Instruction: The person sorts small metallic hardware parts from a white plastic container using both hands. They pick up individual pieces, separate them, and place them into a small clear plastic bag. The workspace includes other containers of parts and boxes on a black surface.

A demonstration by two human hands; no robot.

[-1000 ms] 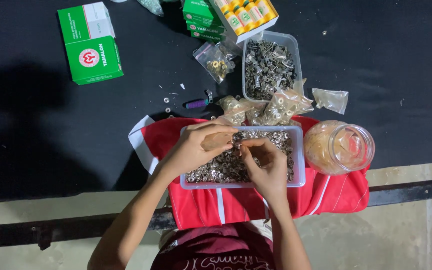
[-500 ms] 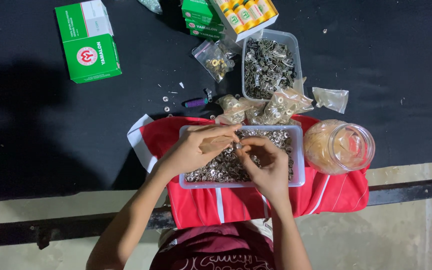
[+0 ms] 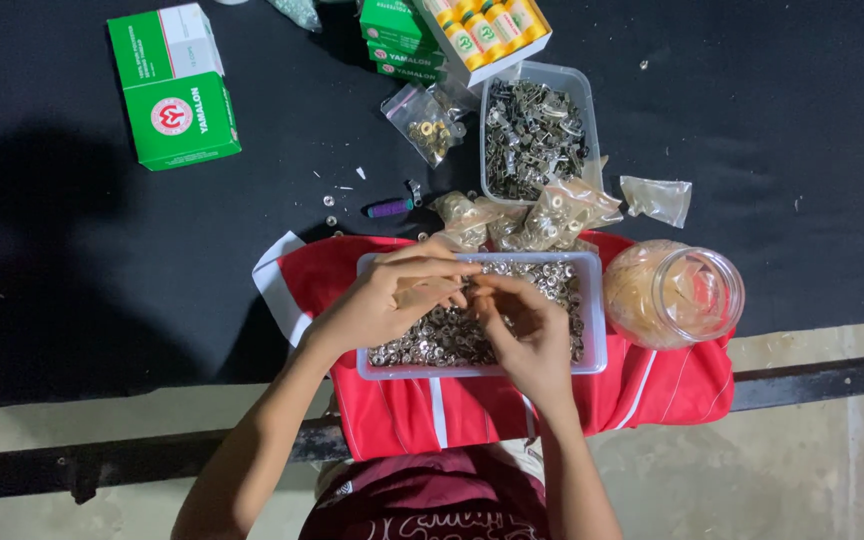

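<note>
We worked at a black table [image 3: 72,300] that filled most of the view, with a red cloth with white stripes [image 3: 672,385] spread over its near edge. On that cloth sat a clear rectangular tray [image 3: 592,345] of small silver metal rings, and both of our hands hung over it. Our left hand [image 3: 377,305] was curled above the left half of the tray, and our right hand [image 3: 527,335] was cupped over the middle; the fingertips of the two met just above the rings, pinched close around something too small for us to make out, so we could not tell what they held. Just right of the tray, touching the cloth, lay a clear plastic jar [image 3: 672,293] on its side with pale contents. Beyond the tray stood a second clear tub [image 3: 535,125] full of grey metal fittings, with a few small plastic bags of parts [image 3: 527,215] bunched between the two containers. Far left on the table lay a green and white box [image 3: 172,85], and more green boxes [image 3: 397,35] sat at the far edge. A small purple piece [image 3: 389,208] lay near loose bits on the black surface.
</note>
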